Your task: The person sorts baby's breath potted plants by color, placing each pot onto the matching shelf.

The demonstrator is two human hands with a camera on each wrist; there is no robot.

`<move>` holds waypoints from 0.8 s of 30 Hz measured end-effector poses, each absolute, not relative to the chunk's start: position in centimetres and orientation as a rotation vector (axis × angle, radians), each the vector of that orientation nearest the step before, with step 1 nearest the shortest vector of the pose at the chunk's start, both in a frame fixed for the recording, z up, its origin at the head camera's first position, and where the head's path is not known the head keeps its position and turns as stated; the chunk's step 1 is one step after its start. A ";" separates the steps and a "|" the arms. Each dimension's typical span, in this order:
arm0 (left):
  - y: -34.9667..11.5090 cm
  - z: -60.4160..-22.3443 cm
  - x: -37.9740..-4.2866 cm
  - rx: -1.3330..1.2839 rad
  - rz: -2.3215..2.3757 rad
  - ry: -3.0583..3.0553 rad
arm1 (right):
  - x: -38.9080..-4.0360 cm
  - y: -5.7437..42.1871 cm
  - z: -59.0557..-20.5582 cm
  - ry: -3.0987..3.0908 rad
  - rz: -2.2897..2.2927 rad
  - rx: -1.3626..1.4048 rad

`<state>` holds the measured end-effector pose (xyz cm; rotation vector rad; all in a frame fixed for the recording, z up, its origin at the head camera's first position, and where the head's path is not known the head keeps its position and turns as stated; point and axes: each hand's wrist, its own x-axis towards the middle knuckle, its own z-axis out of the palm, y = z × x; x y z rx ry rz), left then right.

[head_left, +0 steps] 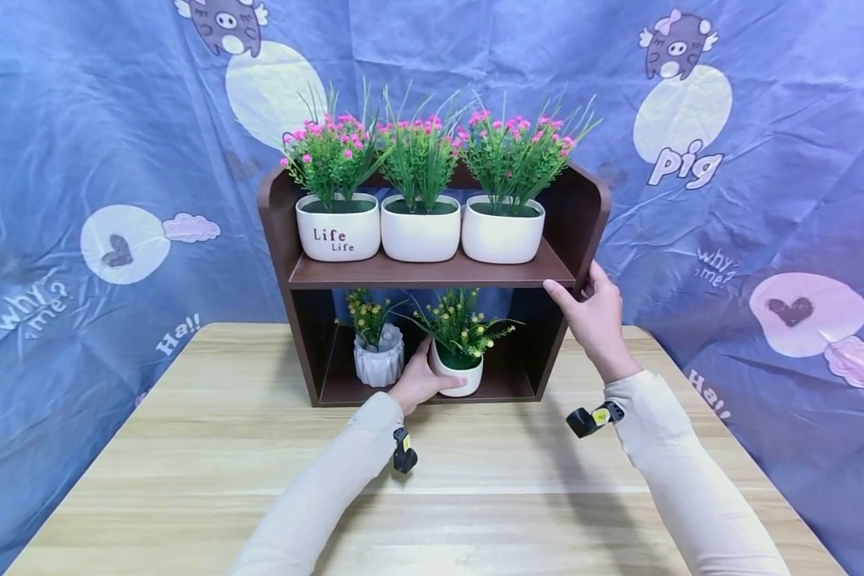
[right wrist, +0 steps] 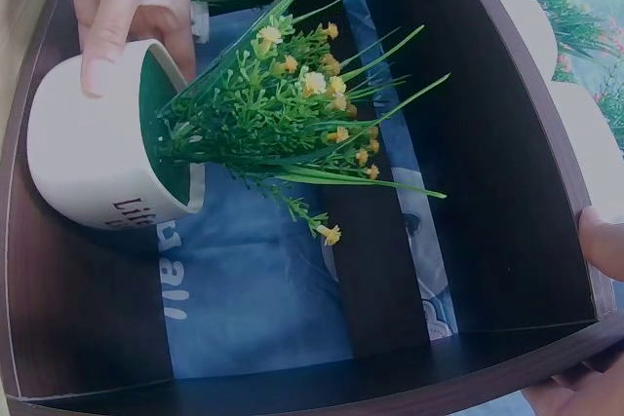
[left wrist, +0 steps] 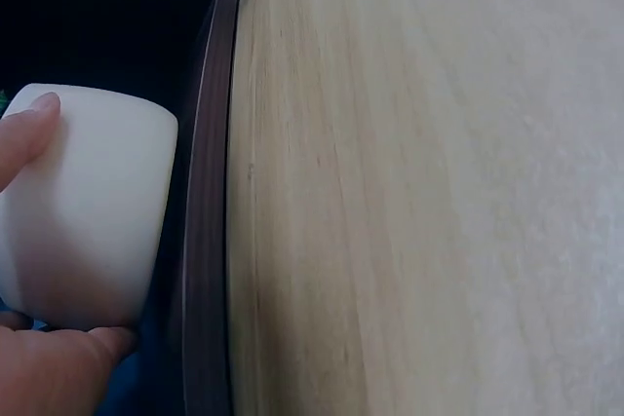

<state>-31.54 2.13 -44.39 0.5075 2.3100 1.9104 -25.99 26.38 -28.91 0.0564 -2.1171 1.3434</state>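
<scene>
On the lower level of a dark brown two-tier shelf (head_left: 432, 275), my left hand (head_left: 418, 382) grips a white flowerpot (head_left: 473, 381) with yellow flowers. The thumb lies across its front, fingers round its left side. In the left wrist view the flowerpot (left wrist: 97, 192) stands close to the shelf's front edge. Lettering shows on the flowerpot (right wrist: 88, 143) in the right wrist view. My right hand (head_left: 599, 320) holds the shelf's right side panel, thumb at the front end of the upper board and fingers behind the panel.
Left of my left hand stands a grey-white ribbed pot (head_left: 378, 360) with yellow flowers. Three white oval pots with pink flowers line the upper board, the left pot (head_left: 338, 232) lettered. The shelf stands on a wooden table (head_left: 475, 496) before a blue patterned cloth (head_left: 432, 40).
</scene>
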 end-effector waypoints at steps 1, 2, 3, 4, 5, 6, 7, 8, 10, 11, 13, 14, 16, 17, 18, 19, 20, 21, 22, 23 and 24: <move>2.1 -44.5 -31.7 0.501 1.916 2.307 | -26.0 26.4 -28.9 -2.113 1.345 0.056; 2.1 -44.6 -31.8 0.495 1.921 2.305 | -26.1 26.4 -28.9 -2.110 1.343 0.054; 2.2 -44.7 -31.9 0.489 1.925 2.304 | -26.1 26.4 -28.9 -2.105 1.343 0.053; 2.2 -44.8 -31.9 0.484 1.931 2.305 | -26.1 26.4 -28.9 -2.101 1.344 0.051; 2.2 -44.8 -31.9 0.478 1.938 2.305 | -26.1 26.4 -28.9 -2.100 1.342 0.049; 2.3 -44.8 -31.9 0.468 1.945 2.306 | -26.1 26.4 -28.9 -2.098 1.342 0.047; 2.3 -44.8 -31.9 0.458 1.954 2.305 | -26.1 26.4 -29.0 -2.096 1.339 0.045; 2.3 -44.8 -31.9 0.450 1.963 2.301 | -26.0 26.4 -29.0 -2.095 1.338 0.045; 2.3 -44.7 -31.8 0.434 1.975 2.296 | -26.0 26.4 -29.0 -2.092 1.337 0.047; 2.4 -44.6 -31.8 0.433 1.980 2.295 | -26.0 26.4 -29.0 -2.091 1.336 0.047; 2.4 -44.5 -31.7 0.439 1.986 2.287 | -26.1 26.4 -29.0 -2.088 1.335 0.044; 2.4 -44.0 -31.4 0.450 1.983 2.286 | -26.1 26.4 -29.0 -2.085 1.339 0.043; 2.3 -43.6 -31.1 0.466 1.973 2.289 | -26.1 26.4 -29.0 -2.085 1.338 0.040; 2.3 -43.7 -31.2 0.466 1.965 2.296 | -26.1 26.4 -29.0 -2.086 1.339 0.041; 2.3 -43.8 -31.2 0.469 1.960 2.298 | -26.1 26.3 -29.1 -2.086 1.340 0.043; 2.3 -43.9 -31.3 0.464 1.943 2.304 | -26.1 26.3 -29.1 -2.086 1.342 0.046; 2.3 -44.1 -31.4 0.464 1.933 2.310 | -26.2 26.3 -29.1 -2.085 1.347 0.050; 2.3 -44.6 -31.9 0.469 1.926 2.314 | -26.2 26.3 -29.1 -2.086 1.348 0.052; 2.4 -45.2 -32.4 0.469 1.915 2.317 | -26.2 26.3 -29.1 -2.087 1.349 0.055; 2.4 -45.3 -32.4 0.471 1.900 2.320 | -26.1 26.3 -29.1 -2.090 1.346 0.053; 2.3 -45.3 -32.5 0.485 1.894 2.317 | -26.1 26.3 -29.1 -2.093 1.342 0.048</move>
